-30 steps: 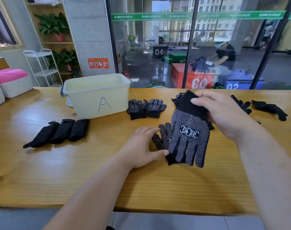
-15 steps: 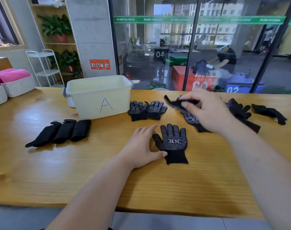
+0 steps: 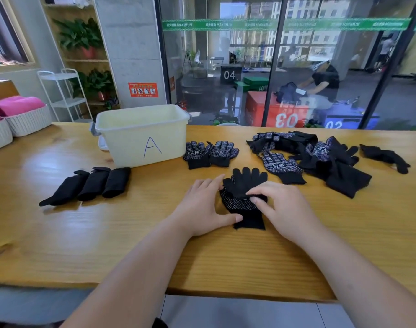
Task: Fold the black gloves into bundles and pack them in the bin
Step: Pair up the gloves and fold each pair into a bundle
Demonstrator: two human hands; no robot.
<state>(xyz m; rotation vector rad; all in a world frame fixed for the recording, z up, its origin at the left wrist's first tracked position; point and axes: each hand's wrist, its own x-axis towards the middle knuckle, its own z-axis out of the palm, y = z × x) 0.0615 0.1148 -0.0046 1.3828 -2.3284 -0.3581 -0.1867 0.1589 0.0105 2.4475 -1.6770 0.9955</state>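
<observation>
A wooden worktop (image 3: 60, 233) is carrying a pale yellow plastic bin (image 3: 140, 138) near its far edge. Mid-worktop, two stacked black knit gloves (image 3: 243, 183) are lying fingers away. The left grip (image 3: 202, 207) is resting flat and open, thumb touching the cuff. The right grip (image 3: 285, 209) is pressing bent fingertips on top; any pinch is hidden.
</observation>
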